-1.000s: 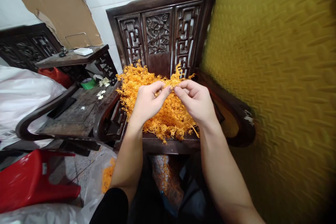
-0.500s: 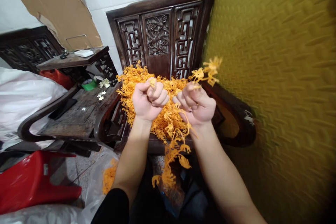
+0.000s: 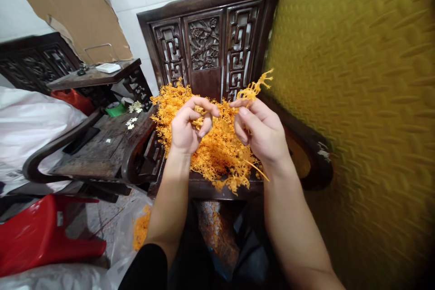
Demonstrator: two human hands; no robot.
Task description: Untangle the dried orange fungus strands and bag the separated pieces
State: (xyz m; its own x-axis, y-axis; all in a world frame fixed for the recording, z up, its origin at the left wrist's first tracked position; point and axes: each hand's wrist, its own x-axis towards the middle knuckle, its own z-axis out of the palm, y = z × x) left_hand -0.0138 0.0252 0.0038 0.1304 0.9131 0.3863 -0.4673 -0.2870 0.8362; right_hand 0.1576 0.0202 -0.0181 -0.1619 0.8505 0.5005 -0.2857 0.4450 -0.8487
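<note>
Sprig (image 3: pixel 257 87) is in the right hand (image 3: pixel 263 133), pinched between thumb and index, end sticking up past the knuckles. Left hand (image 3: pixel 185 129) is half curled, index pointing toward the right; orange shows between its fingers, can't tell if it grips any. Hands are apart, over the orange pile (image 3: pixel 220 156) on the chair (image 3: pixel 204 82) seat. I also see a thin stem (image 3: pixel 257 170) below the right hand, can't tell whose. Tape (image 3: pixel 115 108) is beside white bits (image 3: pixel 135 107), off left.
</note>
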